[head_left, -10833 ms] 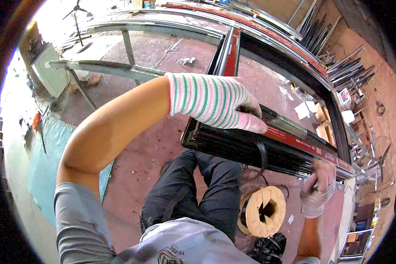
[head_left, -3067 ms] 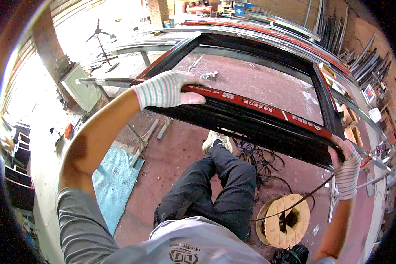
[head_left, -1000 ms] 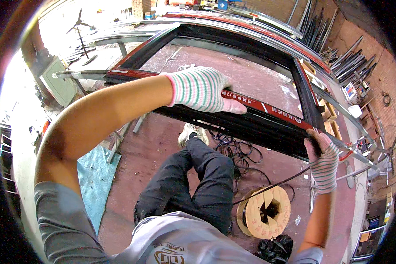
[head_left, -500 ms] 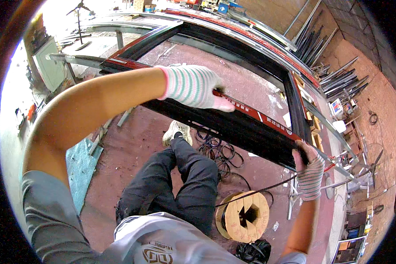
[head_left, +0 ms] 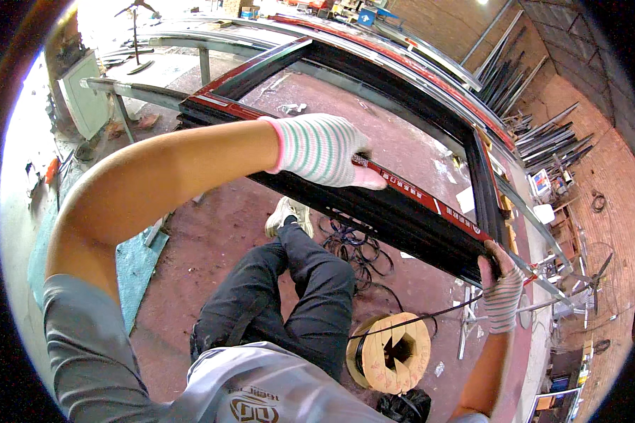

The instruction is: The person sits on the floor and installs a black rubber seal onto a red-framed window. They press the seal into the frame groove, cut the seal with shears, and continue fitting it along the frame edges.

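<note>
A large black window or door frame (head_left: 374,220) with red printed film along its edges lies across in front of me. My left hand (head_left: 324,150), in a white glove with green stripes, is closed around its near rail, thumb on the red film. At the rail's right end, my right hand (head_left: 501,285) is closed at the corner in a similar striped glove. A thin black rubber strip (head_left: 430,304) runs into that hand from a wooden spool (head_left: 395,352) on the floor. The fingertips of the right hand are partly hidden against the frame.
Metal stand rails (head_left: 141,93) reach out at the left. Loose loops of black strip (head_left: 356,250) lie on the red floor by my feet. A blue-green mat (head_left: 137,275) is at the left. Dark profiles (head_left: 557,137) are piled by the brick wall; a fan (head_left: 596,275) stands at the right.
The frame and both hands sit slightly lower and farther right in the view, which has itself shifted a little. Both hands keep their grip.
</note>
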Motion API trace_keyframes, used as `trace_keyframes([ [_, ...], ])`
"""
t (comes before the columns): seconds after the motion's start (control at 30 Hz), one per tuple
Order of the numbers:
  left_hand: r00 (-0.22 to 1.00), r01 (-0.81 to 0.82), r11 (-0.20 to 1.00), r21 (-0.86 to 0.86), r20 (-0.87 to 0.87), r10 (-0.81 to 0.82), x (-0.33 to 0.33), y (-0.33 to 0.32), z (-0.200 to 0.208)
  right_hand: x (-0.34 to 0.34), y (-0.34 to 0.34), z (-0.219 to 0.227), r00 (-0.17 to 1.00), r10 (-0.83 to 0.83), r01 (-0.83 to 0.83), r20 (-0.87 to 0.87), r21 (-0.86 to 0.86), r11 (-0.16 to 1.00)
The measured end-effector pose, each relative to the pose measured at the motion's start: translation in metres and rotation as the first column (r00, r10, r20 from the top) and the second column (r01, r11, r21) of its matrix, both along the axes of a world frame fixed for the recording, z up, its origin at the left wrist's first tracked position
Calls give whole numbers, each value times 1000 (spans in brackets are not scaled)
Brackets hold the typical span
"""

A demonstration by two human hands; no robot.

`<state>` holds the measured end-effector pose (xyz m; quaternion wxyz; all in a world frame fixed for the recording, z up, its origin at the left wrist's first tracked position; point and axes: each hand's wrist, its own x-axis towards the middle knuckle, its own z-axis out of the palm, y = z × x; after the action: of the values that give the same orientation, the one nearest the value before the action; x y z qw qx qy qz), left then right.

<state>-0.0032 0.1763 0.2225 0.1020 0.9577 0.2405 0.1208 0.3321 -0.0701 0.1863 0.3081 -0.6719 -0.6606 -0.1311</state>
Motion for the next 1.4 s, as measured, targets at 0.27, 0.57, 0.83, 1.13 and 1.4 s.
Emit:
trace_keyframes([
  [0.27, 999, -20, 996, 87, -26, 22, 4, -4, -4, 5, 2, -6, 1000, -21, 22, 21, -57, 998],
  [0.57, 1000, 1, 995, 102, 10, -2, -22, 13, -10, 14, 1, -10, 993, -86, 91, 81, -63, 994],
  [0.83, 998, 56, 991, 119, -1, -56, -28, 18, -8, 11, 5, -10, 997, -49, 51, 57, -24, 998],
  [1.13, 996, 91, 993, 78, 6, -91, -37, 20, -4, 8, 3, -4, 993, -25, 28, 114, -20, 999],
  [1.4, 997, 66, 990, 122, -47, -60, -69, 42, -5, 8, -2, -5, 997, -62, 63, 43, -14, 998],
])
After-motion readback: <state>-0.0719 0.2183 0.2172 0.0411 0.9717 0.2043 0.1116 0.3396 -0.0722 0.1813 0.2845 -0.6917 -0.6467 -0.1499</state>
